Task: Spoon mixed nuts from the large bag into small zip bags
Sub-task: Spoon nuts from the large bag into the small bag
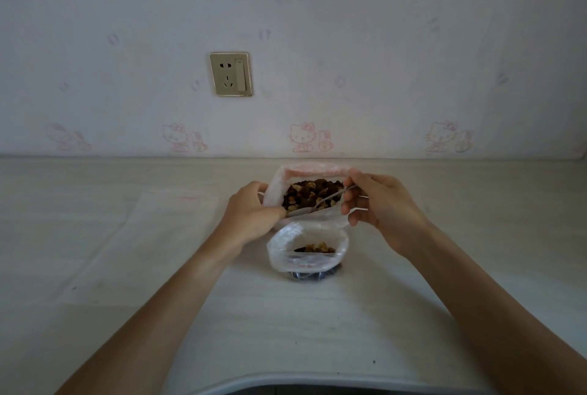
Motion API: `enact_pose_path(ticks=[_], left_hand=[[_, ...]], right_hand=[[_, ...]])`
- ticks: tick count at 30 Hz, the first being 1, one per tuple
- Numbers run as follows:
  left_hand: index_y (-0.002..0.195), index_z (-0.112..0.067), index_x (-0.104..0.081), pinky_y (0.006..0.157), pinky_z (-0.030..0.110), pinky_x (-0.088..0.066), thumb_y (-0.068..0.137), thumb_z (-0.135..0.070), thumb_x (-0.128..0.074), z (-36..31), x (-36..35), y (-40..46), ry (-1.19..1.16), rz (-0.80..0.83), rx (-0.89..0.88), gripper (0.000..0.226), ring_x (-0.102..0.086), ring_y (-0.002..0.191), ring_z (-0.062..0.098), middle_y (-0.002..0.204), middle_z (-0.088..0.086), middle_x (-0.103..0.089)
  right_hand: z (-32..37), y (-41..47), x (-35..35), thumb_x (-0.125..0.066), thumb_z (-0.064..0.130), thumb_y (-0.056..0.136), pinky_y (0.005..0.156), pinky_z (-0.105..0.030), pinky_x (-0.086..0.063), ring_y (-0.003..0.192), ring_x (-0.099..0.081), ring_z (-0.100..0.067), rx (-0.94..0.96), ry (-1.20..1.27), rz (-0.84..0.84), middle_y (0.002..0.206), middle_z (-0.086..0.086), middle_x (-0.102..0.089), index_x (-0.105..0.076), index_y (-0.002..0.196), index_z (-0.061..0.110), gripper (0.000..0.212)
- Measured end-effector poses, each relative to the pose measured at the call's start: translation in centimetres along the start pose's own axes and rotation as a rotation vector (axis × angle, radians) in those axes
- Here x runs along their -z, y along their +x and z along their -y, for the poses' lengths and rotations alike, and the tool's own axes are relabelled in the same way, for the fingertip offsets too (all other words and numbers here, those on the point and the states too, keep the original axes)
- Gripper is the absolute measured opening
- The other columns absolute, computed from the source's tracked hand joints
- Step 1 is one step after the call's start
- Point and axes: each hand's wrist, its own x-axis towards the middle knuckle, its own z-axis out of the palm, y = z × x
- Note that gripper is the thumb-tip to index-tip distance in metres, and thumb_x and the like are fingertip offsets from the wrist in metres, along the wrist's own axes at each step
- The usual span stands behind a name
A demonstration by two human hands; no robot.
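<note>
Step in hand: scooping. Large bag [309, 194] stands open at frame centre on the worktop [413, 315], full of mixed nuts [305, 193]. Left hand [251, 216] pinches the bag's near-left rim, holding the mouth wide. Right hand [378, 204], fingers curled, pinches the spoon [330, 197] handle; bowl sits in the nuts. Small zip bag [306, 250] stands open just below, partly filled. Next move likely: lift level, carry the load down over the small bag's mouth, tip.
</note>
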Motion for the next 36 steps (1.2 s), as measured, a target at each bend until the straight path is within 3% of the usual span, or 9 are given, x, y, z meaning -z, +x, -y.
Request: enact_pose_path(ticks=[5, 12, 17, 22, 28, 33, 36], left_hand=[[0.108, -0.024, -0.066, 0.075, 0.037, -0.062, 0.087, -0.017, -0.066, -0.2, 0.3, -0.5, -0.110, 0.036, 0.033, 0.022, -0.072, 0.088, 0.017, 0.101, -0.003, -0.072], [0.106, -0.022, -0.068, 0.077, 0.040, -0.064, 0.088, -0.012, -0.064, -0.2, 0.4, -0.7, -0.177, 0.088, 0.067, 0.021, -0.075, 0.087, 0.023, 0.102, 0.002, -0.073], [0.107, -0.022, -0.069, 0.069, 0.032, -0.062, 0.088, -0.013, -0.067, -0.1, 0.5, -0.7, -0.220, 0.092, 0.083, 0.021, -0.075, 0.081, 0.021, 0.100, 0.003, -0.076], [0.108, -0.023, -0.072, 0.063, 0.029, -0.057, 0.089, -0.016, -0.066, 0.0, 0.3, -0.7, -0.268, 0.030, 0.049, 0.021, -0.072, 0.081, 0.018, 0.096, -0.002, -0.074], [0.104, -0.028, -0.075, 0.075, 0.036, -0.060, 0.090, -0.017, -0.065, 0.1, 0.1, -1.0, -0.260, 0.013, 0.000, 0.021, -0.073, 0.086, 0.017, 0.095, -0.006, -0.076], [0.101, -0.029, -0.075, 0.058, 0.021, -0.053, 0.091, -0.016, -0.065, 0.0, -0.1, -1.1, -0.276, 0.026, -0.024, 0.019, -0.073, 0.075, 0.011, 0.091, -0.007, -0.076], [0.108, -0.028, -0.075, 0.057, 0.019, -0.052, 0.091, -0.016, -0.065, 0.0, 0.0, -1.2, -0.304, 0.016, -0.019, 0.023, -0.074, 0.080, 0.013, 0.098, -0.007, -0.075]], right_hand=[[-0.3, 0.0, -0.4, -0.065, 0.031, 0.100, 0.053, -0.030, -0.057, 0.066, -0.072, -0.029, -0.005, -0.016, 0.000, 0.080, -0.017, -0.074, -0.071, 0.097, -0.002, 0.034], [-1.3, -0.3, -1.8, -0.067, 0.025, 0.099, 0.059, -0.028, -0.062, 0.080, -0.078, -0.034, -0.049, -0.010, -0.056, 0.088, -0.021, -0.078, -0.072, 0.098, -0.005, 0.031], [-1.6, -0.2, -2.3, -0.065, 0.022, 0.100, 0.053, -0.025, -0.058, 0.075, -0.078, -0.031, -0.032, -0.006, -0.127, 0.084, -0.020, -0.078, -0.073, 0.095, -0.007, 0.031], [-1.9, 0.0, -2.2, -0.065, 0.020, 0.101, 0.057, -0.026, -0.060, 0.074, -0.078, -0.030, -0.021, -0.033, -0.140, 0.081, -0.019, -0.078, -0.074, 0.096, -0.007, 0.029], [-2.2, 0.0, -2.6, -0.062, 0.016, 0.102, 0.054, -0.027, -0.059, 0.069, -0.077, -0.029, 0.024, -0.086, -0.170, 0.079, -0.015, -0.078, -0.074, 0.098, -0.005, 0.025], [-2.2, 0.0, -2.8, -0.062, 0.019, 0.102, 0.055, -0.028, -0.060, 0.068, -0.077, -0.027, 0.023, -0.144, -0.165, 0.081, -0.010, -0.079, -0.075, 0.100, -0.001, 0.024], [-2.0, 0.0, -2.6, -0.062, 0.019, 0.103, 0.052, -0.026, -0.058, 0.068, -0.077, -0.027, -0.002, -0.120, -0.163, 0.083, -0.010, -0.080, -0.074, 0.101, -0.001, 0.024]])
